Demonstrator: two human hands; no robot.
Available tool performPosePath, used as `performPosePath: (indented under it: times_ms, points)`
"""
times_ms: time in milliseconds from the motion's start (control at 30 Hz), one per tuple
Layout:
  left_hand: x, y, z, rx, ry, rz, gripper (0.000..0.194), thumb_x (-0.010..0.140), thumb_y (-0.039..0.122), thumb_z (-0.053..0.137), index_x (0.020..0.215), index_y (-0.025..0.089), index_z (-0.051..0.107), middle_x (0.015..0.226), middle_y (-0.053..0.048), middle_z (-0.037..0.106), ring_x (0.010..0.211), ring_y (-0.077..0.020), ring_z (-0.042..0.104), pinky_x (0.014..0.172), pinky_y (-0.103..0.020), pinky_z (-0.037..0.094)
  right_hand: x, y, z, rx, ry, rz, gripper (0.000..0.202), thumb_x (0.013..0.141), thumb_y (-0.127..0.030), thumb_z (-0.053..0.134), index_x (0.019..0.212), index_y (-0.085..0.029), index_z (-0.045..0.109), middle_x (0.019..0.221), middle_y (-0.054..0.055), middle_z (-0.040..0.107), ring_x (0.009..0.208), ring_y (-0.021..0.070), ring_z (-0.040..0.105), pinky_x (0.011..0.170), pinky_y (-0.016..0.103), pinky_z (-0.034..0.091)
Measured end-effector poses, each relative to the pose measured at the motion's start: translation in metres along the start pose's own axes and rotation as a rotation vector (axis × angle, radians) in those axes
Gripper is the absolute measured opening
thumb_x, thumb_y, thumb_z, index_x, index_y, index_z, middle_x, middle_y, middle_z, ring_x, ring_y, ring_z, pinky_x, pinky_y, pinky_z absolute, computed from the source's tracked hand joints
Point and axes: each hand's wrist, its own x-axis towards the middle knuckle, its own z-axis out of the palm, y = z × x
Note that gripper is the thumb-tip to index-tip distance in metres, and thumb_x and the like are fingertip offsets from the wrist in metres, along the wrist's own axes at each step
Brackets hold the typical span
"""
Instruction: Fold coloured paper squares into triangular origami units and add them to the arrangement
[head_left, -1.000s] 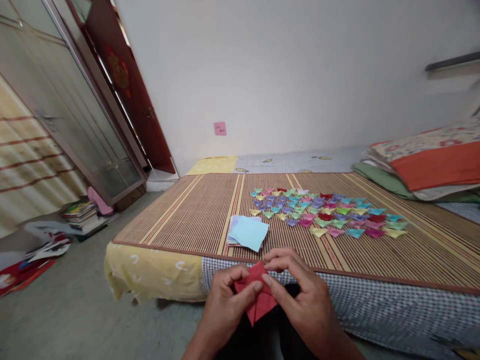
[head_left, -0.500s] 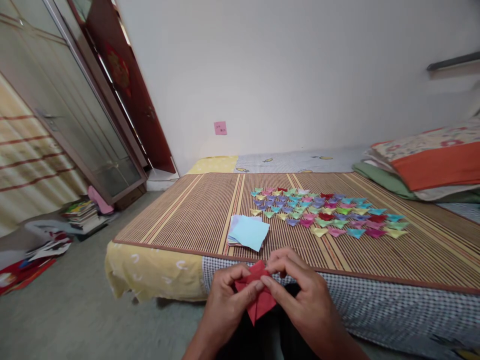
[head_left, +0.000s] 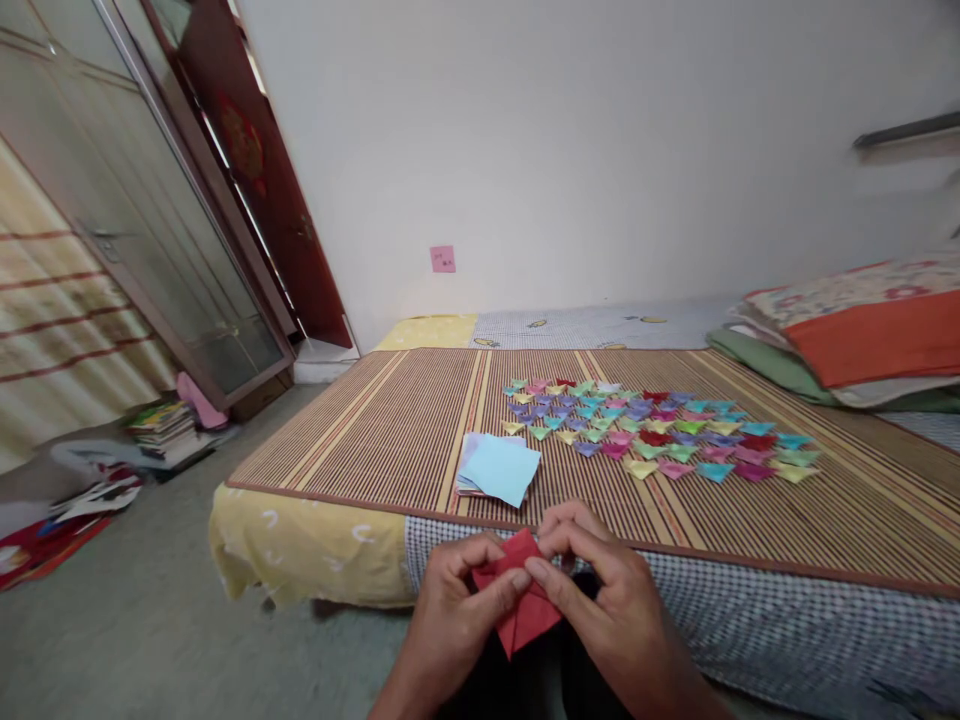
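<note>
So the red paper (head_left: 529,618) is up in the air, on the wearer's side of the paper stack (head_left: 500,470), just past the near edge of the mat (head_left: 360,430). Both hands are on it. The left hand (head_left: 463,597) has its grip closed, thumb flat on the near face and fingers tucked behind. The right hand (head_left: 606,585) has a closed pinch by the upper right edge, and the two thumb tips are nearly meeting. My guess is the left is steadying the sheet so the right can work a crease, and holding it this close keeps the folds easy to see.

The stack is probably by the mat's edge so loose sheets are within reach. The little folded pieces (head_left: 654,438) are in rough rows right of the stack and beyond it, likely spread so they don't get mixed up or squashed.

Hard to make out: the fingertips behind the red paper, its far side, and how many layers it has. The blue top sheet covers most of the stack, so no count there. Both forearms run off the bottom, and the writing on the pink note (head_left: 442,259), on the wall beyond the stack, is too small for me to read.
</note>
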Motion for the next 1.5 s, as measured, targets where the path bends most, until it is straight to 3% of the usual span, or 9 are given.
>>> performPosePath:
  times_ms: [100,233,333,633,933,1067,1200,1500]
  points:
    - [0.001,0.0,0.0,0.024,0.002,0.026,0.035,0.085,0.04,0.076,0.065,0.017,0.06,0.067,0.0,0.051,0.064,-0.014,0.043,0.061,-0.026,0.034,-0.001,-0.001,0.004,0.058,0.001,0.063,0.019,0.092,-0.026,0.063,0.073,-0.022,0.064,0.094,0.005,0.067,0.09,0.0214,0.067,0.08,0.029,0.051]
    - [0.001,0.003,0.001,0.043,-0.004,0.025,0.034,0.085,0.039,0.075,0.066,0.017,0.059,0.066,0.001,0.052,0.063,-0.0137,0.043,0.06,-0.025,0.035,-0.002,0.001,0.008,0.115,-0.048,0.124,0.022,0.095,-0.027,0.06,0.074,-0.022,0.062,0.078,0.002,0.066,0.074,0.0191,0.064,0.07,0.028,0.05]
    - [0.001,0.004,0.003,-0.019,0.009,-0.023,0.034,0.081,0.04,0.078,0.068,0.017,0.058,0.064,0.003,0.05,0.059,-0.0117,0.041,0.056,-0.023,0.033,-0.003,0.002,0.009,0.133,-0.027,0.11,0.021,0.095,-0.026,0.062,0.074,-0.022,0.061,0.079,0.001,0.067,0.075,0.0187,0.065,0.071,0.028,0.05]
    - [0.003,0.009,0.005,-0.166,0.135,-0.053,0.041,0.076,0.047,0.083,0.068,0.016,0.059,0.059,0.004,0.052,0.056,-0.009,0.041,0.054,-0.02,0.033,0.0,0.002,0.005,0.02,0.055,0.06,0.024,0.094,-0.023,0.063,0.07,-0.022,0.059,0.078,0.001,0.067,0.074,0.0181,0.067,0.071,0.028,0.049]
    - [0.004,0.016,0.01,-0.215,0.225,-0.07,0.043,0.066,0.042,0.092,0.068,0.016,0.057,0.059,0.004,0.056,0.054,-0.0075,0.046,0.053,-0.017,0.038,0.0,0.003,0.003,0.216,0.041,0.143,0.025,0.093,-0.027,0.066,0.069,-0.022,0.059,0.077,0.001,0.066,0.075,0.0187,0.066,0.072,0.028,0.051]
    - [0.004,0.02,0.011,-0.296,0.155,-0.131,0.044,0.062,0.035,0.095,0.089,0.017,0.064,0.067,0.002,0.066,0.054,-0.0077,0.052,0.053,-0.017,0.039,0.0,0.0,0.001,0.233,0.014,0.141,0.025,0.092,-0.026,0.066,0.068,-0.021,0.061,0.077,0.002,0.068,0.076,0.0192,0.068,0.073,0.028,0.051]
    - [0.007,0.021,0.011,-0.343,0.029,-0.232,0.041,0.059,0.036,0.096,0.067,0.013,0.063,0.058,0.003,0.059,0.052,-0.0066,0.048,0.053,-0.018,0.037,0.0,-0.001,0.0,0.202,0.036,0.119,0.024,0.091,-0.025,0.067,0.068,-0.021,0.062,0.078,0.002,0.069,0.077,0.0189,0.069,0.073,0.028,0.051]
    - [0.007,0.023,0.014,-0.317,0.026,-0.232,0.04,0.058,0.039,0.095,0.059,0.013,0.064,0.054,0.004,0.053,0.052,-0.0072,0.042,0.053,-0.02,0.033,0.001,0.001,-0.001,0.296,0.039,0.121,0.024,0.09,-0.023,0.069,0.068,-0.021,0.06,0.078,0.002,0.069,0.076,0.019,0.068,0.072,0.029,0.052]
